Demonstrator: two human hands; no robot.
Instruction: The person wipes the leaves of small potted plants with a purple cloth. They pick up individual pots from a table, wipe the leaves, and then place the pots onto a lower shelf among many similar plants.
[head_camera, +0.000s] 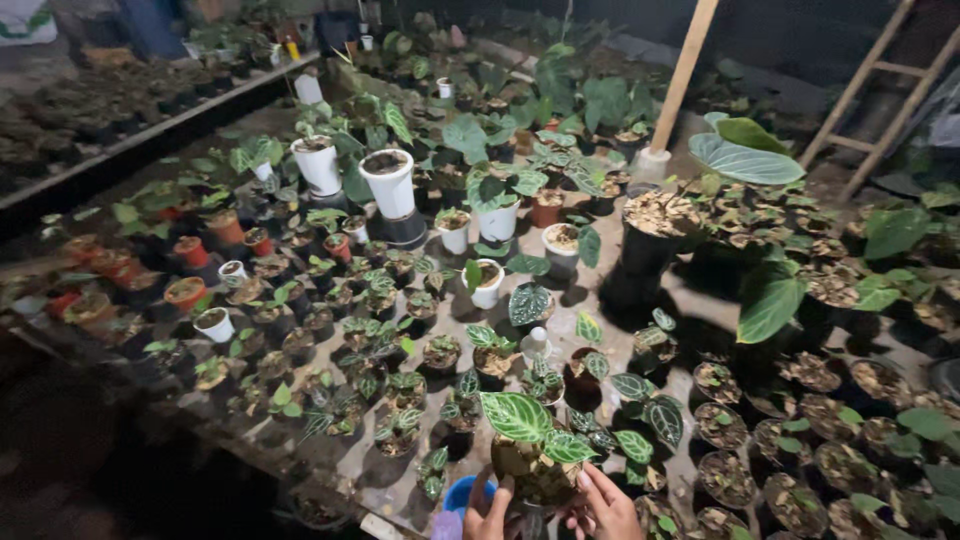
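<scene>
From my seat, the crowded grey concrete floor of small dark and white plastic pots worries me most: a slip at six o'clock could drop the load onto neighbours. The small pot of coarse brown bark mix with pale-veined, glossy oval green leaves sits low centre, lifted between both hands. My left hand and right hand have fingers curled tight around its sides. At seven o'clock sits a smooth blue plastic tub.
</scene>
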